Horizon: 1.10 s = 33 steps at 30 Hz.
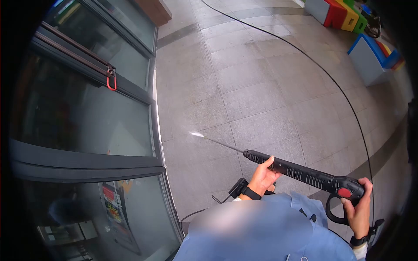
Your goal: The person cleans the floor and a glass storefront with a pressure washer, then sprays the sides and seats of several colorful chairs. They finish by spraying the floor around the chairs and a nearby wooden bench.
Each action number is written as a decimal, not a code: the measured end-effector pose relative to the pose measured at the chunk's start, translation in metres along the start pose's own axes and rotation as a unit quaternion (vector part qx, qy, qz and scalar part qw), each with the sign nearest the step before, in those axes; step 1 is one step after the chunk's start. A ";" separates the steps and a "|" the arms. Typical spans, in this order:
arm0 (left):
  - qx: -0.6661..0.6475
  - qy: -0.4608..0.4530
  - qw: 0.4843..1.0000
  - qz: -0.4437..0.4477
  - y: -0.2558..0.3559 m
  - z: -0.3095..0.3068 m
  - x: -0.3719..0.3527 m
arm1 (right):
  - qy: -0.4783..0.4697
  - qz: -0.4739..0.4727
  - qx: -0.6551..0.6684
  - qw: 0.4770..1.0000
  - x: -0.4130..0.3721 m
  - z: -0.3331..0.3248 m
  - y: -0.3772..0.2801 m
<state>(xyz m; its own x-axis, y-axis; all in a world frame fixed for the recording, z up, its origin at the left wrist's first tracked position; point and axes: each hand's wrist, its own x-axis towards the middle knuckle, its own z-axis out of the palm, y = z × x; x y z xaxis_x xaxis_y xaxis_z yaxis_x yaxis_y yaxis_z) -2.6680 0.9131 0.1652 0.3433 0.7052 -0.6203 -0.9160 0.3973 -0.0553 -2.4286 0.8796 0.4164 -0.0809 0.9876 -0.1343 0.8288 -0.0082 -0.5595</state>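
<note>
A black pressure washer gun (300,172) with a red round patch near its rear lies across the front of my body, its thin metal lance (224,145) pointing to the left. A short white spray (197,134) leaves the tip above the wet floor tiles. My left hand (262,177) is wrapped under the barrel, thumb on top. At the rear, my right hand (359,211) closes round the grip behind the trigger guard; whether a finger presses the trigger is hidden. Both wrists carry black straps with small devices.
Glass doors (82,117) with dark frames stand along the left, a red-shackled lock (112,80) on their handles. A black hose (324,71) curves over the grey tiles (257,100) and down my right side. Coloured step-like blocks (344,16) and a blue-and-grey one (370,58) sit at upper right.
</note>
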 end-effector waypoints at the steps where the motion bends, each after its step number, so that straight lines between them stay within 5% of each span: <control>1: -0.013 0.031 0.999 -0.004 0.007 0.000 0.007 | -0.005 -0.009 -0.006 1.000 0.012 0.002 -0.004; 3: -0.026 0.042 0.999 0.014 0.038 0.020 0.027 | 0.006 -0.053 -0.006 0.999 0.037 0.017 0.003; 7: 0.089 -0.079 0.985 0.121 0.121 0.091 0.082 | 0.107 -0.095 -0.032 0.989 0.083 0.052 0.009; 11: 0.137 -0.122 0.970 0.160 0.189 0.149 0.103 | 0.125 -0.039 0.078 0.988 0.163 0.049 -0.027; 13: 0.087 -0.067 0.982 0.152 0.191 0.148 0.101 | 0.134 -0.044 0.105 0.984 0.193 0.039 -0.056; 17: 0.025 -0.017 0.996 0.089 0.241 0.137 0.122 | 0.003 -0.123 0.023 0.992 0.275 0.042 -0.101; 24: 0.114 -0.053 0.982 0.144 0.394 0.228 0.199 | 0.076 -0.108 0.016 0.991 0.377 0.101 -0.148; 27: 0.170 -0.087 0.970 0.152 0.403 0.260 0.219 | 0.163 -0.079 0.059 0.982 0.374 0.118 -0.136; 33: 0.144 -0.060 0.975 0.156 0.392 0.241 0.222 | 0.161 -0.045 0.023 0.986 0.372 0.115 -0.126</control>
<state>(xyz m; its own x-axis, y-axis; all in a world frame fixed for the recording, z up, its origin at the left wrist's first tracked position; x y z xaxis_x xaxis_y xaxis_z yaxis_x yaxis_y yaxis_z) -2.9010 1.3667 0.1947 0.0942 0.8748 -0.4753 -0.8898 0.2880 0.3539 -2.6267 1.2304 0.3433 0.0323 0.9832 0.1794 0.7994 0.0823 -0.5951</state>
